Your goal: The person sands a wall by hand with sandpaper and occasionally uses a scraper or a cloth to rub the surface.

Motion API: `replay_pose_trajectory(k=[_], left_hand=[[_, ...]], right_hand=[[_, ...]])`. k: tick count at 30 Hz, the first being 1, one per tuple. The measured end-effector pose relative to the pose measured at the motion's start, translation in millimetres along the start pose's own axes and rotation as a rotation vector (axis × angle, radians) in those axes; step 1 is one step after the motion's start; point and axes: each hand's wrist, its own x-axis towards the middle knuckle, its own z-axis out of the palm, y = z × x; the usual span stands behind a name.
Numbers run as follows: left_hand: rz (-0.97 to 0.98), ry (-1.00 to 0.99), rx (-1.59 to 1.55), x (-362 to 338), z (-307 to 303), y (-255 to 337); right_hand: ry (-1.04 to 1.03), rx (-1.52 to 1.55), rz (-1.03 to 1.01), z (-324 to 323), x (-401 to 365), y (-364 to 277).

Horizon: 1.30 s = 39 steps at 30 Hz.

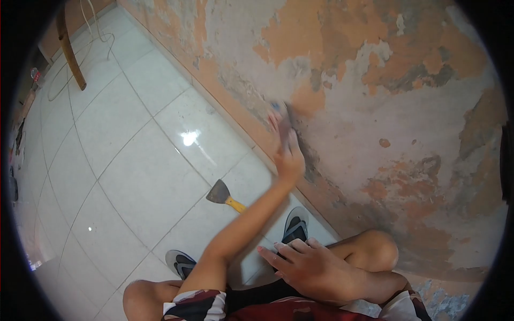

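Peeling orange-and-grey wall (375, 107) is met by white floor tiles (134, 160). A small tool (279, 115), blurred and partly bluish, is pressed against the wall low down. It is gripped in the closed fingers of the left hand (289, 158) — arm stretched forward, wrist raised. It is judged light and stiff, best held at its handle end. The right hand (316, 267) is laid loosely open on a knee (377, 249), holding nothing. A yellow-handled scraper (225, 195) lies on the floor.

2 sandals (296, 227) nr right hand (316, 267); 1 scraper (225, 196) just below left hand (289, 160); 1 blurred tool (279, 115) in it.
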Motion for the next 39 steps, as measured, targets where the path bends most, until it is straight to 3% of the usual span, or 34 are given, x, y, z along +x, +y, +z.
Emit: replay_pose_trajectory(k=[2, 4, 6, 7, 11, 12, 14, 15, 17, 18, 20, 21, 23, 25, 28, 30, 33, 35, 37, 39], left_hand=[[-0.219, -0.035, -0.109, 54.4, -10.3, 15.0], [-0.518, -0.132, -0.019, 104.1, -23.5, 18.6], [-0.595, -0.178, -0.032, 94.5, -20.7, 22.7], [-0.654, -0.212, -0.050, 85.9, -19.8, 23.2], [0.131, -0.036, 0.010, -24.3, 3.1, 1.3], [0.123, -0.031, 0.016, -24.5, 3.1, 1.4], [-0.085, -0.035, -0.014, -23.8, 6.1, -1.7], [-0.070, -0.002, -0.005, -4.0, 8.2, -11.6], [-0.294, 0.001, -0.107, 57.6, -6.4, 16.3], [-0.282, 0.002, -0.095, 79.4, -14.1, 20.6], [-0.572, -0.023, -0.004, 108.4, -21.2, 28.7], [-0.564, -0.022, -0.008, 98.9, -16.9, 25.9], [-0.278, 0.059, -0.117, 46.4, 2.7, 7.6], [-0.058, 0.088, -0.024, -10.1, 12.9, -0.1], [-0.007, -0.069, 0.056, -22.0, 0.1, 0.2], [-0.164, 0.033, 0.003, 4.5, 3.3, -11.7], [-0.212, 0.071, 0.009, 84.3, -21.0, 10.0], [-0.820, -0.344, 0.060, 119.2, -38.6, 22.6], [-0.423, -0.024, -0.071, 71.8, -16.9, 24.8], [-0.187, 0.001, 0.059, 15.7, 0.1, -6.5]], right_hand=[[-0.002, 0.015, -0.009, 7.2, -3.2, -2.0], [-0.014, 0.043, -0.012, 9.0, -6.6, -9.4], [-0.161, -0.031, 0.044, 2.2, -4.3, -12.5], [-0.122, -0.023, 0.047, 4.3, -5.0, -11.5], [-0.098, -0.028, 0.049, 1.5, 1.4, -4.4], [-0.075, -0.040, 0.046, -1.9, 2.0, -5.1], [-0.064, -0.036, 0.046, -6.4, 0.0, -6.5], [-0.053, -0.006, 0.010, -7.5, -2.6, -8.0], [-0.025, 0.029, -0.043, -5.9, -5.0, -9.6], [-0.017, 0.047, -0.048, -4.8, -7.1, -11.1], [-0.001, 0.052, -0.054, -3.5, -7.7, -14.4], [-0.016, 0.027, -0.047, -2.8, -7.6, -15.2], [-0.029, -0.008, -0.038, -6.3, -5.6, -13.3], [0.030, -0.012, -0.048, -8.8, -2.8, -11.6], [0.056, -0.012, -0.040, -16.2, -1.0, -12.8], [0.042, -0.016, -0.040, -18.8, -2.7, -16.5], [0.010, -0.010, -0.038, -12.9, -5.9, -19.7], [-0.013, -0.017, -0.034, -9.2, -5.4, -20.1], [-0.023, -0.068, -0.037, -8.1, -3.6, -20.3], [-0.026, -0.063, -0.042, -11.1, 0.6, -19.5]])
